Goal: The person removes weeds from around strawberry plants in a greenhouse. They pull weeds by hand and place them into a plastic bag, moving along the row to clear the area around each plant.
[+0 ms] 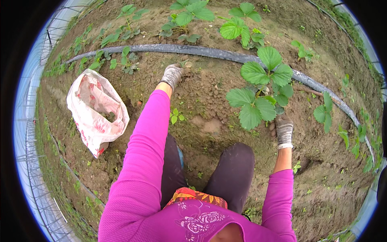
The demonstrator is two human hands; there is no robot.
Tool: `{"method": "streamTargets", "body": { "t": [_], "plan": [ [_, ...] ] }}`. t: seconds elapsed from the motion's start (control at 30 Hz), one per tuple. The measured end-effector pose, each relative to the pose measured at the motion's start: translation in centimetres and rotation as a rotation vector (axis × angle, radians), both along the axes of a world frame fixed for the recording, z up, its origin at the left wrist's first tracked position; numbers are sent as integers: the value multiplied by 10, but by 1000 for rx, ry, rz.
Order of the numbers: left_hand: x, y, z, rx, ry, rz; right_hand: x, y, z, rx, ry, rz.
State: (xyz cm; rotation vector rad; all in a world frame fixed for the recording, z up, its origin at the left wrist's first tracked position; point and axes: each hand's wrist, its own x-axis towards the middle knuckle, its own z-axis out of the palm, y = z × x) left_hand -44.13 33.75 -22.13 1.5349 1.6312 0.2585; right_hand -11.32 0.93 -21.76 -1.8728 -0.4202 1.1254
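Note:
My left hand (173,75), in a grey knitted work glove, reaches forward to the soil just short of a grey hose. A small green sprig (183,63) shows at its fingertips; whether they pinch it cannot be made out. My right hand (283,127), gloved the same way, is low by the soil below a large strawberry plant (261,90). Its fingers are curled near the lower leaves, and what is in them is hidden. To the left of my left arm stands a white plastic bag (99,133) with red print, its mouth open and some dark greenery inside.
The grey hose (193,50) curves across the bed. More strawberry plants (239,27) grow beyond it, and others (325,112) to the right. A small seedling (176,116) sprouts between my arms. My knees (237,163) are close to the soil. Greenhouse film (27,127) lines the left edge.

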Motion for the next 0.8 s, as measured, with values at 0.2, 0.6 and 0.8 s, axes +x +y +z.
{"method": "streamTargets", "body": {
  "t": [0.2,0.6,0.8],
  "plan": [
    [3,-13,13,-150,-266,254,1,-2,0,-10,15,-12],
    [-57,-26,59,20,-410,352,-2,1,0,15,48,-20],
    [-39,-98,108,-283,-172,-86,0,-5,-8,49,82,-32]
  ]
}}
